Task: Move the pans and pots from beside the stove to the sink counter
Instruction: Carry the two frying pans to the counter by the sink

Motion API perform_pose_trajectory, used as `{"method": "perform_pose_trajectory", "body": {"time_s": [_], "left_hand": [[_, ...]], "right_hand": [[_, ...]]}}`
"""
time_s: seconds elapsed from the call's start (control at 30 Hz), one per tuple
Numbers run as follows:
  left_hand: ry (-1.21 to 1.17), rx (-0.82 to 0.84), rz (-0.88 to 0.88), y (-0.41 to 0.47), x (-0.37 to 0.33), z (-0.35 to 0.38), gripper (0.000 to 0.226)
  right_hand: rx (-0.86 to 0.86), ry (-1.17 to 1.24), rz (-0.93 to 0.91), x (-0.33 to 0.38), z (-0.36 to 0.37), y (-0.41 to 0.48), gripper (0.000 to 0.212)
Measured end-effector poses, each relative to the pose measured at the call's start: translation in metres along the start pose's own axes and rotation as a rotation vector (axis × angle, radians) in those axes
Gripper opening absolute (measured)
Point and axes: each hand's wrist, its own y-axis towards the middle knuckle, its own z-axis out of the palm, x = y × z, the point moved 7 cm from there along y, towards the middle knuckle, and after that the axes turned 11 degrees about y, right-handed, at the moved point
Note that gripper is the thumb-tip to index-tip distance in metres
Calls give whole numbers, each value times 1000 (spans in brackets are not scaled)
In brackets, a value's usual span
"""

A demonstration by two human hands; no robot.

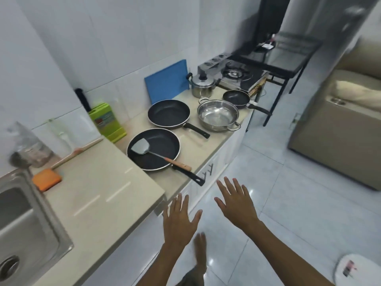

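On the lower counter beside the stove [239, 76] lie three black frying pans: a large pan [162, 153] holding a metal spatula [144, 148], a second pan [168, 113] behind it, and a small pan [236, 97] by the stove. A wide steel pot [217, 114] stands between them, and a lidded steel pot [203, 85] sits at the back. The raised sink counter [99, 182] lies to the left. My left hand [179, 221] and my right hand [237, 203] hover open over the floor in front of the counters, fingers spread, holding nothing.
A blue cutting board [167, 81] leans on the wall. A green knife block [107, 122], an orange sponge [47, 178], a wooden stick [76, 151] and a plastic bag [28, 147] stand near the steel sink [26, 223]. A black table [288, 52] is past the stove.
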Motion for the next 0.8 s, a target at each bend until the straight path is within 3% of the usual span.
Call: {"method": "perform_pose_trajectory", "body": {"time_s": [0.2, 0.33, 0.57, 0.8], "left_hand": [[-16, 45, -100, 94, -20, 27, 88], [-78, 149, -317, 144, -17, 44, 83], [-736, 101, -675, 186, -11, 56, 72], [-1237, -64, -1001, 210, -13, 76, 59]], "right_hand": [[51, 22, -33, -40, 1, 119, 70], [136, 54, -43, -56, 16, 200, 64], [169, 167, -142, -59, 27, 308, 61], [220, 209, -200, -69, 39, 399, 60]]}}
